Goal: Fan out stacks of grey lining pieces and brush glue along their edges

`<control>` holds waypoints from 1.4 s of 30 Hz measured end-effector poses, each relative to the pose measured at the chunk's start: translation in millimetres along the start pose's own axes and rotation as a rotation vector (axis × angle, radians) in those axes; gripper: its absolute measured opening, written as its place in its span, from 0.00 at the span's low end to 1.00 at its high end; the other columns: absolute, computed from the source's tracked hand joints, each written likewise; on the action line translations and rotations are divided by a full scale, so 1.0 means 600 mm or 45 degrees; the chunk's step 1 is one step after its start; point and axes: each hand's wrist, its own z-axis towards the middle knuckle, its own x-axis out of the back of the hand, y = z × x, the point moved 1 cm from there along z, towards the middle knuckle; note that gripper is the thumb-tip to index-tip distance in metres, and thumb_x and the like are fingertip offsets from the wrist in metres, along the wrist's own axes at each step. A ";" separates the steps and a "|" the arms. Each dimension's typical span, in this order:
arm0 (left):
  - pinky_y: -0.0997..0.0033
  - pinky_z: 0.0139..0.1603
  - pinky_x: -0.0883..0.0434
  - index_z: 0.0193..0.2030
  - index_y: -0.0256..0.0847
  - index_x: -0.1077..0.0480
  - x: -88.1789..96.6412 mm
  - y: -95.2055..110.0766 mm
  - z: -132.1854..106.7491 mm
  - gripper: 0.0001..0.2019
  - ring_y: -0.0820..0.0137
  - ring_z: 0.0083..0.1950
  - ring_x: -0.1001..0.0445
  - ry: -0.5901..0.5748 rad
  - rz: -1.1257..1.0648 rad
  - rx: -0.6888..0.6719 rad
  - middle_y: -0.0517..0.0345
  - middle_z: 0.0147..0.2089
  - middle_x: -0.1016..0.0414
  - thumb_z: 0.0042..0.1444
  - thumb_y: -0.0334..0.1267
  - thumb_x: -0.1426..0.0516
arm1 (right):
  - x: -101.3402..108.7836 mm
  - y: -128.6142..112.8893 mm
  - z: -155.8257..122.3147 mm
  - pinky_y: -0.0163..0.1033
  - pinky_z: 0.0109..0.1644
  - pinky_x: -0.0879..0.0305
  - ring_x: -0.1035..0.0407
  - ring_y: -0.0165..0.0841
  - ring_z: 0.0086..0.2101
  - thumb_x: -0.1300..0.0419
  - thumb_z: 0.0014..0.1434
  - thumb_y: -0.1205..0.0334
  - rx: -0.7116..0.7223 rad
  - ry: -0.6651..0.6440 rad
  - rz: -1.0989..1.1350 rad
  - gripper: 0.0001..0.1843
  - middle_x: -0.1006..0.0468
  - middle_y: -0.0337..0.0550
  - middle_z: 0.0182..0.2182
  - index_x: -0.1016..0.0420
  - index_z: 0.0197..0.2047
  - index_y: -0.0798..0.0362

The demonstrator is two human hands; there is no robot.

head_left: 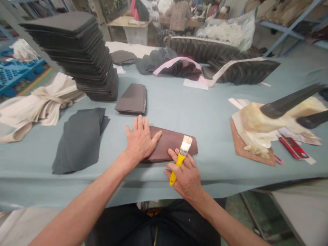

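My left hand lies flat with spread fingers on the left part of a stack of dark reddish-brown leather-like pieces. In my right hand is a paintbrush with a yellow handle and whitish bristles pointing up and away from me. The right fingertips rest at the near edge of the brown stack, below its right end. A smaller stack of brown pieces sits just beyond my left fingertips. To the left lie dark grey sheets, fanned over one another.
A tall stack of dark pieces rises at the back left, beside a bundle of beige cloth. On the right are a glue-smeared brown board and a red box-like item. Dark strips lie at the back. Someone sits beyond.
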 end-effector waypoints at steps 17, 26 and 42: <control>0.26 0.77 0.38 0.78 0.28 0.37 -0.017 0.028 -0.046 0.36 0.34 0.82 0.42 0.190 -0.081 -0.310 0.24 0.81 0.44 0.75 0.55 0.50 | 0.024 0.003 0.017 0.54 0.67 0.28 0.26 0.44 0.62 0.39 0.70 0.63 -0.028 -0.051 0.127 0.08 0.22 0.51 0.65 0.27 0.52 0.50; 0.30 0.80 0.43 0.78 0.22 0.38 -0.012 0.030 -0.048 0.33 0.35 0.83 0.44 0.166 -0.160 -0.229 0.22 0.81 0.45 0.76 0.45 0.55 | 0.022 0.029 0.103 0.48 0.66 0.27 0.24 0.39 0.60 0.45 0.75 0.63 -0.237 -0.084 0.253 0.09 0.20 0.52 0.61 0.29 0.56 0.51; 0.29 0.80 0.42 0.78 0.20 0.39 -0.013 0.026 -0.047 0.35 0.34 0.84 0.46 0.126 -0.149 -0.220 0.23 0.82 0.47 0.76 0.47 0.57 | -0.012 0.098 0.107 0.56 0.70 0.34 0.30 0.48 0.65 0.45 0.76 0.59 -0.311 -0.313 0.253 0.14 0.28 0.58 0.68 0.29 0.60 0.55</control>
